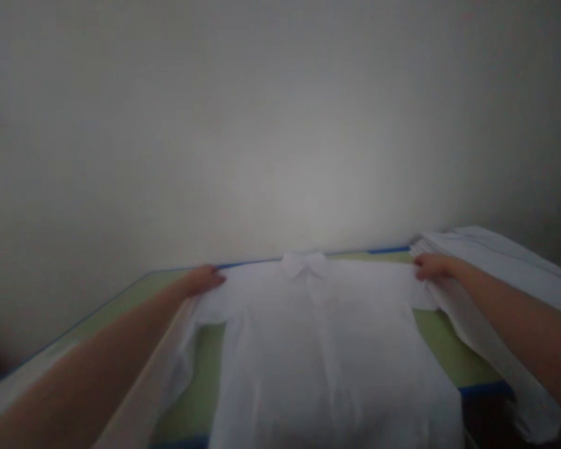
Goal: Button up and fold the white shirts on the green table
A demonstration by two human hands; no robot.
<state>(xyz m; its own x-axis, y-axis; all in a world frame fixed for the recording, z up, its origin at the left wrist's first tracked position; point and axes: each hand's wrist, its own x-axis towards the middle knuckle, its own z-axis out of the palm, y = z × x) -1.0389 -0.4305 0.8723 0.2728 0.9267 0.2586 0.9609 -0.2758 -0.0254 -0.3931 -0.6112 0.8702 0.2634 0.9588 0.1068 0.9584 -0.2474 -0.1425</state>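
Observation:
A white long-sleeved shirt point(290, 337) lies spread over the table, its collar at the far edge and its front placket facing up. My left hand point(204, 279) pinches the shirt near the top of one sleeve. On the other side my right hand point(434, 267) grips the opposite sleeve near the shoulder. Both sleeves hang back toward me along my forearms. The lower part of the shirt runs out of view at the bottom. Blur hides the finer details of the fingers.
The table point(203, 380) has a green top with blue edging. At the right stands a stack of folded white cloth point(490, 249), close to my right hand. A plain pale wall point(280, 125) rises right behind the table. Something dark shows below its front right edge.

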